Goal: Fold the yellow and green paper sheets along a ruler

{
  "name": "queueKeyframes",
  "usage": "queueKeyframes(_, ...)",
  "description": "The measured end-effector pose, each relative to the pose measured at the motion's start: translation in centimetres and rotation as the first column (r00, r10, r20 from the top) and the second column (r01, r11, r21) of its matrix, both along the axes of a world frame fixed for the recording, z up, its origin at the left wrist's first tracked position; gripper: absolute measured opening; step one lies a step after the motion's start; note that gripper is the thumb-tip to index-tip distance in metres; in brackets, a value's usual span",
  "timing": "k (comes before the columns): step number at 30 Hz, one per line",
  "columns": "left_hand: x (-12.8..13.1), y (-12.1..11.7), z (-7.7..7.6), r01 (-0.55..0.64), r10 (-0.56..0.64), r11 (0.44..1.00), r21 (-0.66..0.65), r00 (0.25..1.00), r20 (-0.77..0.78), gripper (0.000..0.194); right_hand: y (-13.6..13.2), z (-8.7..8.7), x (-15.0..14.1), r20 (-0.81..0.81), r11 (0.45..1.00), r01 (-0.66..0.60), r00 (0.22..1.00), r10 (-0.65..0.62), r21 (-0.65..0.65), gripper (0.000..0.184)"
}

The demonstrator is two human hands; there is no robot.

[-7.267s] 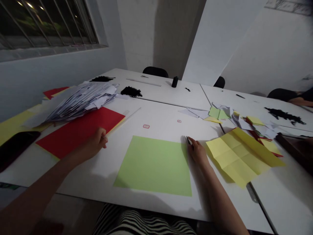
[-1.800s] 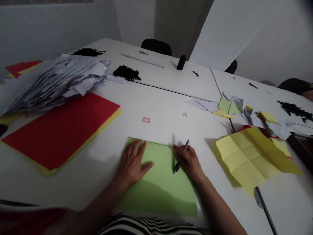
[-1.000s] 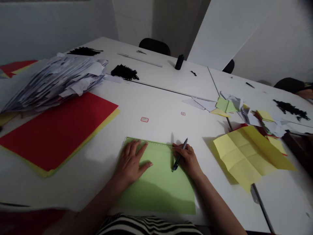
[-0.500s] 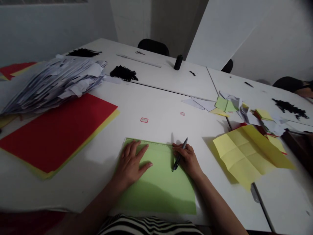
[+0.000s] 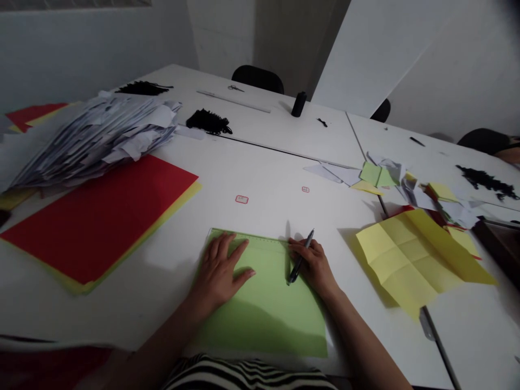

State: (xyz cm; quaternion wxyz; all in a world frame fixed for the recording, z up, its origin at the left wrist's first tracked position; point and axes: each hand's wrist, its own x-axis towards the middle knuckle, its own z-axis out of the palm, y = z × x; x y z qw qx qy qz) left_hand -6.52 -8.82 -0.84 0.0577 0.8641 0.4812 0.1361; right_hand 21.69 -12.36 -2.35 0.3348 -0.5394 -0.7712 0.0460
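A green sheet of paper (image 5: 260, 319) lies flat before me on the white table. Along its far edge runs a clear ruler (image 5: 266, 241) with fine marks. My left hand (image 5: 221, 271) rests on the sheet's left side with fingers spread, the fingertips at the ruler. My right hand (image 5: 312, 265) sits at the upper right corner, its fingers closed round a pen (image 5: 299, 260). The pen slants, its silver end pointing away from me and its dark end towards the sheet. The right fingertips are at the ruler's right end.
On the left, a red sheet (image 5: 109, 211) tops yellow paper beside a heap of papers (image 5: 101, 135). At right lie a creased yellow sheet (image 5: 410, 254) and paper scraps (image 5: 374, 173). Farther back are black cords (image 5: 209, 122), a black cylinder (image 5: 299, 104), a long ruler (image 5: 233, 101) and scissors (image 5: 236, 88).
The whole view has shifted slightly, so things appear a little farther right. Both hands, the pen and the ruler hold their places on the green sheet.
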Motion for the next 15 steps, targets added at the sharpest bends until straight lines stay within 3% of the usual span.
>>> queueKeyframes(15,0.01,-0.1,0.05,-0.003,0.004,0.999,-0.034,0.999,0.034,0.061,-0.04,0.02,0.02,-0.019,1.0,0.005,1.0,-0.005,-0.023,0.021)
